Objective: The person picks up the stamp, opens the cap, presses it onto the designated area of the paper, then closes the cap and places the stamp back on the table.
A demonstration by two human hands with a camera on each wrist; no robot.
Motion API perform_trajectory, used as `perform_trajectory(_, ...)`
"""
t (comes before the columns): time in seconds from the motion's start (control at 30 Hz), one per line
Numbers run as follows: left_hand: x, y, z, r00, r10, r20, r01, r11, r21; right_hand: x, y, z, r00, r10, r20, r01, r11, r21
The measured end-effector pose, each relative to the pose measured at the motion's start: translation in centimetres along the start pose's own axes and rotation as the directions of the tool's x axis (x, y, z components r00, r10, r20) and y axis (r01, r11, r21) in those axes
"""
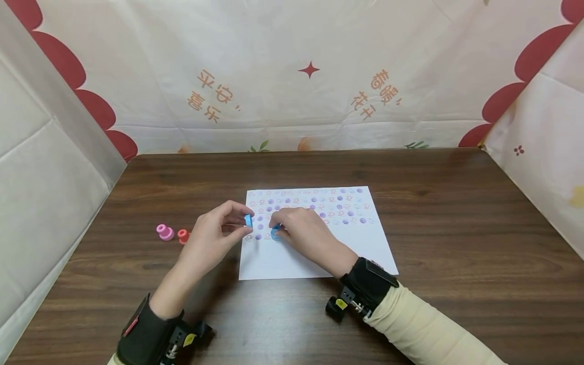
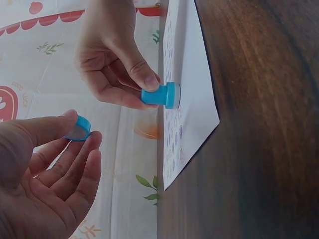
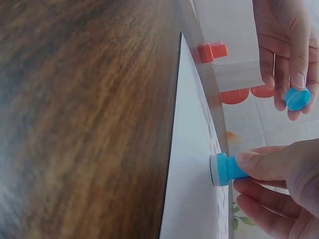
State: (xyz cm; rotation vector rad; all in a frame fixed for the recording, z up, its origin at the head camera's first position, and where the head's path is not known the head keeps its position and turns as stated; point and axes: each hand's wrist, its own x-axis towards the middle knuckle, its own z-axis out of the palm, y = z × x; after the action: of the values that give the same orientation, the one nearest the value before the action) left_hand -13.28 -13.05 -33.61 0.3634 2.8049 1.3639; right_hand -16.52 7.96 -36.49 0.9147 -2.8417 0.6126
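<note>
Between the thumb and fingers of my right hand (image 1: 303, 230) is a blue stamp (image 2: 162, 95), its face down at the white paper (image 1: 315, 256). In the right wrist view the stamp's pale rim (image 3: 214, 171) meets the sheet or sits just above it; I cannot tell which. My left hand (image 1: 212, 234) pinches a small round blue cap (image 3: 298, 99) by its edge, above the paper's left side. The cap's hollow inside shows in the right wrist view. Rows of small purple, red and blue stamped marks (image 1: 312, 207) cover the paper's upper half.
Left of the paper, a pink stamp (image 1: 165, 232) and a red stamp (image 1: 183, 236) stand on the brown wooden table (image 1: 433, 213). My left hand partly covers the red one in the head view. A patterned white cloth (image 1: 274, 101) hangs behind the table and along its sides.
</note>
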Motion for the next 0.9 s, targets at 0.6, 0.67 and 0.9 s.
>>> perform_trajectory(0.6, 0.01, -0.14, 0.09, 1.000, 0.001, 0.000, -0.001, 1.000, 0.006, 0.03, -0.07, -0.06, 1.000, -0.006, 0.001, 0.006, 1.000, -0.004)
perform_trajectory(0.67, 0.01, -0.16, 0.10, 1.000, 0.000, 0.000, 0.000, 1.000, 0.006, 0.03, -0.05, -0.05, 1.000, -0.007, 0.001, 0.007, 1.000, -0.005)
perform_trajectory(0.9, 0.04, -0.23, 0.18, 1.000, 0.009, 0.001, -0.009, 1.000, 0.010, 0.01, 0.05, 0.09, 1.000, -0.022, -0.013, 0.022, 1.000, -0.007)
